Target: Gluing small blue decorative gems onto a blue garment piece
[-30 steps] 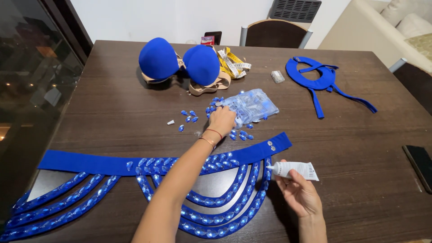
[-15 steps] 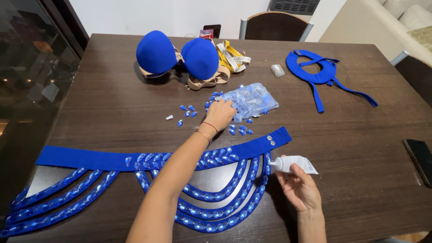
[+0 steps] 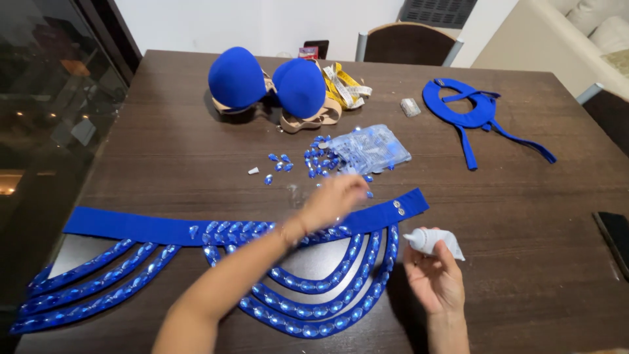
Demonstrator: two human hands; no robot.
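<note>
Two hands are at work over a blue belt laid across the dark wooden table. The left hand reaches in from below, arm stretched forward, blurred just above the belt's strap; whether its fingers pinch anything cannot be told. The right hand sits near the belt's right end, closed around a small white glue tube, nozzle pointing left. The belt is a long blue band with drooping loops lined with blue gems. Beyond it lie scattered loose gems and one clear bag of them, then two blue bra cups, one yellow measuring tape and one blue collar piece
</note>
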